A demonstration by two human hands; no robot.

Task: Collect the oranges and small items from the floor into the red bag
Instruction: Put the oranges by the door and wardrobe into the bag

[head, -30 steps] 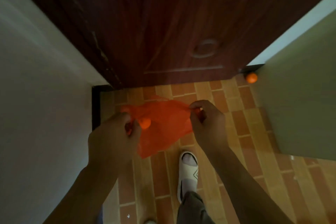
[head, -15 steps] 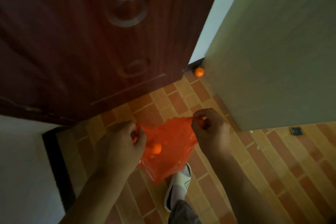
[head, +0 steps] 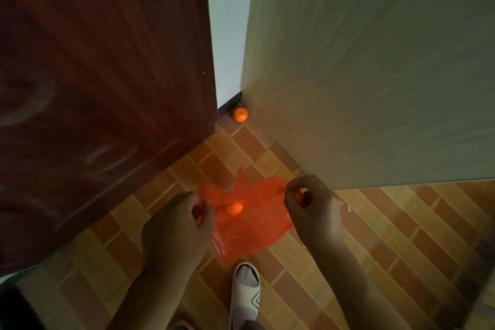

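Observation:
A thin red plastic bag hangs in front of me, stretched between both hands above the tiled floor. My left hand pinches its left rim and my right hand pinches its right rim. One small orange shows through the plastic inside the bag. Another orange lies on the floor farther ahead, in the narrow gap between the dark door and the pale panel.
A dark red wooden door fills the left side. A pale green-grey panel stands on the right, close to my right hand. Orange-brown brick-pattern tiles cover the floor. My foot in a white slipper stands below the bag.
The view has swung to the right, bringing the floor orange nearer the centre. Both hands keep their pinch on the bag, which now sits lower right in the frame.

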